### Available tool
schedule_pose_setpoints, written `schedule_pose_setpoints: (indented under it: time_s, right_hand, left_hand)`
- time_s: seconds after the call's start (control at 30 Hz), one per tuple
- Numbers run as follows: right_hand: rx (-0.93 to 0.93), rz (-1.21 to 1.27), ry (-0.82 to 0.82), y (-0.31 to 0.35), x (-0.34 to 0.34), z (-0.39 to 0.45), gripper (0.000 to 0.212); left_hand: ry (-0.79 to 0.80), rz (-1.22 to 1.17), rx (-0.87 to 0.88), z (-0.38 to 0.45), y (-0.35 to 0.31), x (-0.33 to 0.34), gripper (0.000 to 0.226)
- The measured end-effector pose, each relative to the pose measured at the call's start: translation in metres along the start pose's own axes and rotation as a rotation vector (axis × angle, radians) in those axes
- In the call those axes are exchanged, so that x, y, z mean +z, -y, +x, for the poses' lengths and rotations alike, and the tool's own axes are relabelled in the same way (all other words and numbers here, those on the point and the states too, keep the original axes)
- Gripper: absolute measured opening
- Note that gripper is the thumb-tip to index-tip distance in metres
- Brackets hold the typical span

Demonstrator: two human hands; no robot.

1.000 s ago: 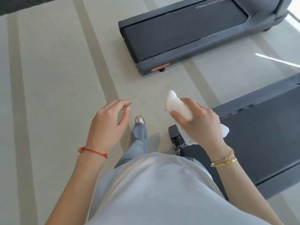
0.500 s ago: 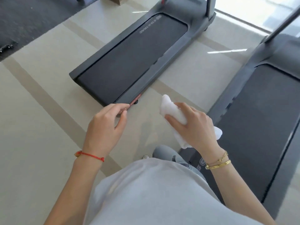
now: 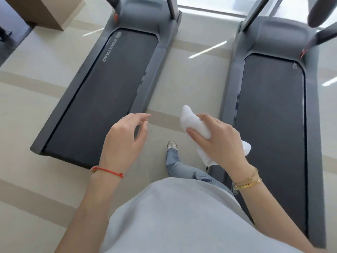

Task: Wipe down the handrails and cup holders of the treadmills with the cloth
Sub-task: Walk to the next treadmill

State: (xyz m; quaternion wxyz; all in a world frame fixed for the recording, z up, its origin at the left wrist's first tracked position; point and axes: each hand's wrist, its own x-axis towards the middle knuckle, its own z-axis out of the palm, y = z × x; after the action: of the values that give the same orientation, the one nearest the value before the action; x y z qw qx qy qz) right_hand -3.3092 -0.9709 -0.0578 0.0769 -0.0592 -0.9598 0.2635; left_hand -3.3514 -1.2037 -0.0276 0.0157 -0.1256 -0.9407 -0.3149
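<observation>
Two grey treadmills lie ahead, the left treadmill (image 3: 102,88) angled and the right treadmill (image 3: 273,110) running up the frame. My right hand (image 3: 218,141) grips a bunched white cloth (image 3: 193,123) in the gap between the two decks. My left hand (image 3: 125,139) hovers with loosely curled fingers over the near corner of the left treadmill's deck and holds nothing. Upright posts (image 3: 172,6) rise at the far end of each machine. A dark padded handrail end (image 3: 321,13) shows at the top right. The consoles and cup holders are out of frame.
A strip of pale striped floor (image 3: 197,79) runs between the two decks, and my foot (image 3: 172,145) stands on it. A brown cardboard box (image 3: 45,11) sits at the top left beside a dark mat.
The view has swung round so both treadmills now run lengthwise ahead of me. My hands keep their pose, the right one still holding the cloth.
</observation>
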Motion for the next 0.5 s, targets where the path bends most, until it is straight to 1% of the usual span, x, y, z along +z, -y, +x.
schedule_pose_setpoints:
  time_s: [0.23,0.4,0.5]
  right_hand:
    - [0.091,-0.014,-0.082,-0.008,-0.007,0.128,0.040]
    - [0.154,-0.051,-0.140,-0.021,-0.014,0.197,0.042]
    - [0.206,-0.058,-0.202,-0.033,-0.020,0.232,0.042]
  left_hand:
    - [0.068,-0.015,0.137,0.158,-0.008,0.003,0.025]
    - [0.124,-0.032,0.229,0.254,-0.019,0.017,0.025]
    - [0.153,-0.053,0.303,0.308,-0.030,0.028,0.025]
